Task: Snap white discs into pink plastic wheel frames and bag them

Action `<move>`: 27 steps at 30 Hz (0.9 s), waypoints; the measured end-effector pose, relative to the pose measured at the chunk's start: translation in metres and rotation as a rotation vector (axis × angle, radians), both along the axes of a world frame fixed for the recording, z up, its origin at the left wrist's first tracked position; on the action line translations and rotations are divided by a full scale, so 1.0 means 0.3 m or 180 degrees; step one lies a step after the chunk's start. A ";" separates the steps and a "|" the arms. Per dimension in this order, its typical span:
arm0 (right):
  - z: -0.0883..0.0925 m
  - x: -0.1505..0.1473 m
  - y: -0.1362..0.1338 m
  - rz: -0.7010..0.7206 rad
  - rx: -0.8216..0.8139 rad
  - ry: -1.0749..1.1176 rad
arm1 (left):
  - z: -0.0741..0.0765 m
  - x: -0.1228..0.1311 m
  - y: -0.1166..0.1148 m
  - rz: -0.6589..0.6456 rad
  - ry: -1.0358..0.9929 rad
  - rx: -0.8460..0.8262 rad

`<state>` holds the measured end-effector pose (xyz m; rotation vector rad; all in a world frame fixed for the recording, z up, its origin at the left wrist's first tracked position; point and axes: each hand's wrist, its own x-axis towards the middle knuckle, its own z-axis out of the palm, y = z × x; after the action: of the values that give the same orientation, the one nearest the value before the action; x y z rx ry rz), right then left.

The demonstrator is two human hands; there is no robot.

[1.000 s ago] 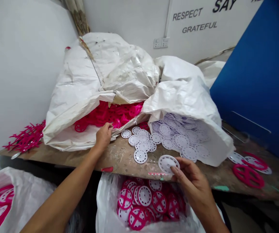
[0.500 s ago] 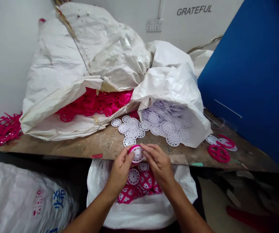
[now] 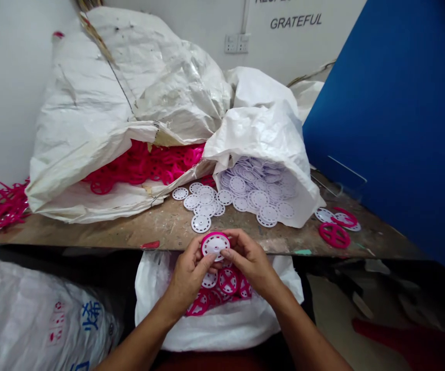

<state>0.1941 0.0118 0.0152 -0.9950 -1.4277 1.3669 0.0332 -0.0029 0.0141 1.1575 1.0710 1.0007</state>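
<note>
Between both hands is a white slotted plastic disc lying against a pink ring-shaped wheel piece, whose rim shows around the disc's upper edge. My left hand grips the pair from the left, thumb on the lower edge of the disc. On the other side, my right hand pinches it, with its thumb on the disc's face and fingers behind. Below the hands, an open white sack holds several pink wheels with white discs. My wrists partly cover that sack's sides.
Loose white discs lie on the worn tabletop. One sack behind holds pink pieces; another spills white discs. At right are a few discs and a pink wheel beside a blue panel.
The disc and pink piece have been tilted so the disc's face shows more fully. My right thumb has moved onto the face. The camera view has shifted slightly right.
</note>
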 end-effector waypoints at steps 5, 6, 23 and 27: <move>0.003 -0.007 -0.001 0.0315 0.0104 -0.0510 | -0.006 -0.058 -0.020 -0.0222 0.0136 -0.0262; 0.009 -0.010 0.014 0.0402 0.0166 -0.0699 | 0.002 -0.084 -0.020 -0.0413 0.0187 -0.0299; -0.145 -0.157 0.253 -0.0699 0.2526 -0.3636 | 0.073 -0.431 0.781 0.0915 0.2943 0.2177; -0.123 -0.165 0.256 -0.0487 0.2276 -0.3679 | 0.037 -0.444 0.764 0.0959 0.2921 0.2155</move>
<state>0.1447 0.0885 -0.0218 -1.3877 -2.3351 -0.0241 -0.1000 0.2263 0.0253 2.1748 1.7214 1.1224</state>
